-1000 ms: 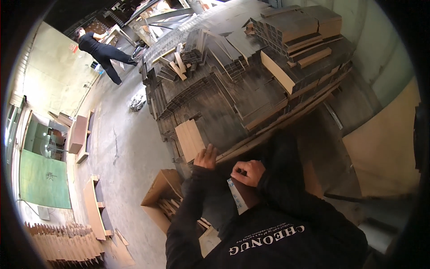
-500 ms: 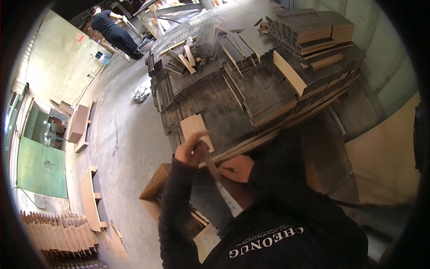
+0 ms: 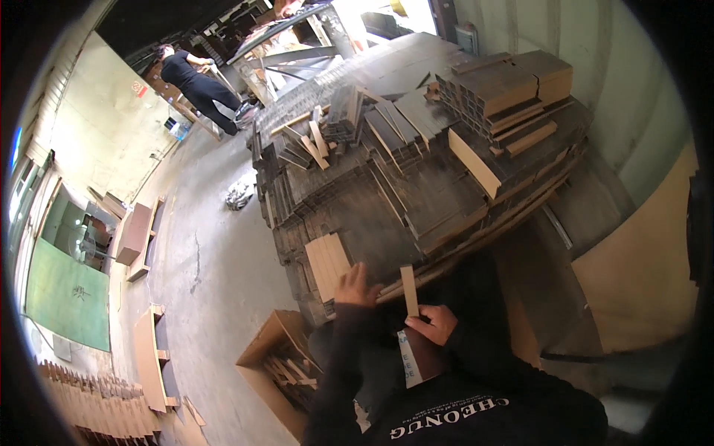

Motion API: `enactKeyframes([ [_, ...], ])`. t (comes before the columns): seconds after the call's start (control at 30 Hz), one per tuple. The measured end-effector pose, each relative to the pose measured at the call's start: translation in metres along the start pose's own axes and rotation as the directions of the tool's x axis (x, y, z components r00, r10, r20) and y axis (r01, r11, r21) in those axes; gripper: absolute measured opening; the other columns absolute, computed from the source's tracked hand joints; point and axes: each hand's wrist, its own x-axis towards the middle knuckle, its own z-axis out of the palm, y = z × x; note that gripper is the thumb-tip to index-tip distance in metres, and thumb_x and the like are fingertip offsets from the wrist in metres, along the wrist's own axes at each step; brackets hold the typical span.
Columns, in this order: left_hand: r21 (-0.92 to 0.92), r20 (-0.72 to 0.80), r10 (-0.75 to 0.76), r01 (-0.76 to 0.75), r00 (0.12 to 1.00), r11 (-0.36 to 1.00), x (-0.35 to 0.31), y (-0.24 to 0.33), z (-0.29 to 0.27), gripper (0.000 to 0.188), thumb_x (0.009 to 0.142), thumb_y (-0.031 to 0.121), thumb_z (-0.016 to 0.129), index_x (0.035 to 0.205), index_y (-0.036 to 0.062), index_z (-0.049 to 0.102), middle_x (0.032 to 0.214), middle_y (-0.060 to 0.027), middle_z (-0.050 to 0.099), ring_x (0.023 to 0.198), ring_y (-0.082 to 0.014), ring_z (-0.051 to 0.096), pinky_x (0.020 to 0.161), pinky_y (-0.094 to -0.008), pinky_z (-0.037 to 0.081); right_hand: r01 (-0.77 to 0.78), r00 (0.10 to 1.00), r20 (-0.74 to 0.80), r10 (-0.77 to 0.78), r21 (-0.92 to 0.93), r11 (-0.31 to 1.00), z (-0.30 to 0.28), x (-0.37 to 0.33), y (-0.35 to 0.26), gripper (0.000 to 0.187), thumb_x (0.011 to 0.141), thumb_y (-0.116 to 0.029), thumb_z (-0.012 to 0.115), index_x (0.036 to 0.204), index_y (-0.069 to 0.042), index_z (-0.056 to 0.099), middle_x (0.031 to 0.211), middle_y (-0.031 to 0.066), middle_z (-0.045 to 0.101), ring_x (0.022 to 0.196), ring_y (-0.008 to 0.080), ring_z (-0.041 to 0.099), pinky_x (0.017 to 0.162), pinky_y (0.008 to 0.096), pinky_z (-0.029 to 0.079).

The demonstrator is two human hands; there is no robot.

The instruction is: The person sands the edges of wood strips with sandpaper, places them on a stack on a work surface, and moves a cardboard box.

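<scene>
My right hand (image 3: pixel 435 325) is closed around the lower part of a narrow light-tan wood strip (image 3: pixel 409 290), thumb across it. The strip points away from my body toward the stack's near edge. Just below that hand, a white strip with blue print (image 3: pixel 410 360) lies against my dark clothing; whether the two are joined is hidden. My left hand (image 3: pixel 357 287) is open, fingers apart, at the near edge of the stack. It is beside a flat row of light wood strips (image 3: pixel 327 264) lying side by side; whether it touches them I cannot tell.
Dark boards (image 3: pixel 372 223) form a wide stack ahead, with loose offcuts and a block of tubular pieces (image 3: pixel 498 93) on top. An open cardboard box (image 3: pixel 271 338) of wood scraps stands at lower left. Another person (image 3: pixel 197 82) stands far left. Panels (image 3: pixel 151 357) rest on the floor.
My left hand has left the strip's upper end and come down beside the row of light strips. The strip has swung from a slant to nearly straight, in my right hand alone. The view shifted slightly.
</scene>
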Motion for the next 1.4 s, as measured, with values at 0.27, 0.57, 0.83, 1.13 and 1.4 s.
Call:
enactKeyframes([
  [0.27, 0.369, -0.099, 0.025, 0.013, 0.995, 0.929, -0.031, 0.009, 0.033, 0.044, 0.073, 0.028, 0.062, 0.113, 0.0111, 0.054, 0.116, -0.0085, 0.053, 0.105, -0.0258, 0.049, 0.087, -0.0477, 0.036, 0.031, 1.000, -0.006, -0.031, 0.120, 0.992, 0.008, -0.003, 0.004, 0.024, 0.080, -0.026, 0.060, 0.090, -0.005, 0.064, 0.081, 0.0110, 0.065, 0.074, 0.0200, 0.063, 0.067, 0.0275, 0.047],
  [0.57, 0.149, -0.202, 0.042, -0.012, 0.979, 0.989, -0.011, 0.018, -0.031, 0.041, 0.072, 0.009, 0.056, 0.113, 0.0090, 0.052, 0.097, -0.0120, 0.059, 0.071, -0.0314, 0.056, 0.061, -0.0400, 0.046, 0.069, 0.991, -0.123, -0.062, 0.056, 0.996, 0.005, -0.009, 0.025, 0.023, 0.078, -0.025, 0.062, 0.087, -0.004, 0.065, 0.079, 0.0108, 0.065, 0.070, 0.0181, 0.062, 0.061, 0.0282, 0.048],
  [0.83, -0.357, 0.132, -0.193, 0.228, 0.972, 0.906, 0.077, -0.024, -0.095, 0.012, 0.083, 0.009, 0.047, 0.089, 0.0041, 0.056, 0.072, -0.0114, 0.060, 0.054, -0.0196, 0.060, 0.052, -0.0298, 0.048, -0.042, 0.999, 0.008, 0.041, 0.109, 0.993, -0.006, -0.017, 0.012, 0.029, 0.081, -0.028, 0.058, 0.091, -0.002, 0.063, 0.081, 0.0126, 0.064, 0.073, 0.0220, 0.062, 0.066, 0.0297, 0.048],
  [1.13, -0.045, 0.582, -0.207, 0.286, 0.786, 0.957, 0.175, -0.095, -0.042, 0.018, 0.079, 0.010, 0.052, 0.092, 0.0052, 0.063, 0.081, -0.0104, 0.063, 0.075, -0.0216, 0.060, 0.070, -0.0315, 0.048, -0.032, 0.997, -0.063, 0.038, 0.097, 0.995, -0.013, -0.021, 0.019, 0.029, 0.079, -0.029, 0.061, 0.091, -0.003, 0.064, 0.082, 0.0122, 0.065, 0.074, 0.0219, 0.062, 0.066, 0.0310, 0.048],
  [1.4, -0.032, 0.108, -0.354, 0.359, 0.929, 0.933, 0.126, -0.098, 0.035, 0.045, 0.073, 0.012, 0.058, 0.117, 0.0116, 0.050, 0.117, -0.0178, 0.048, 0.106, -0.0333, 0.047, 0.086, -0.0380, 0.042, 0.031, 0.996, -0.092, -0.012, 0.206, 0.978, -0.013, -0.026, 0.017, 0.027, 0.079, -0.028, 0.061, 0.089, -0.003, 0.063, 0.081, 0.0120, 0.065, 0.073, 0.0203, 0.062, 0.066, 0.0298, 0.048],
])
